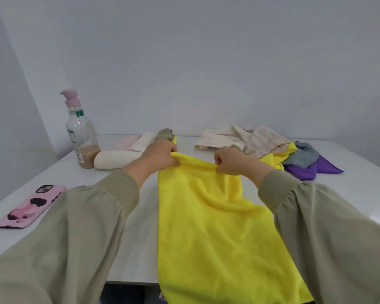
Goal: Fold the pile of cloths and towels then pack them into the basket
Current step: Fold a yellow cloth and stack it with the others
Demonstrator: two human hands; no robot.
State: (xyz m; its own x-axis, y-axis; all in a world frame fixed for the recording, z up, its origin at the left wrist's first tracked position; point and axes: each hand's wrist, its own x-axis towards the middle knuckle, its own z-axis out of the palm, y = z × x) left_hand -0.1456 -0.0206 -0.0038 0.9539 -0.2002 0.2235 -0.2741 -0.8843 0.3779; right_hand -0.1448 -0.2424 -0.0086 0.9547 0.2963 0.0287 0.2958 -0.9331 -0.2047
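While both hands pinch its far edge, the yellow towel [217, 227] lies on the tabletop [364, 172] with its long axis running from 12 o'clock to 6 o'clock, and its near end hangs over the tabletop edge toward the person. The left hand [160, 155] holds the far corner at about 11 o'clock, and the right hand [230, 162] holds the other far corner at about 1 o'clock. The fingers [219, 164] of each hand are curled tight on the cloth, which sags a little between them. So the whole length of the towel lies from the fingers toward 6 o'clock, and neither hand is nearer to it. I judge that a fold would bring this held edge down along that axis. The unfolded pile [261, 143] lies at 2 o'clock and the rolled cloths [119, 160] at 10 o'clock. No basket is in view.
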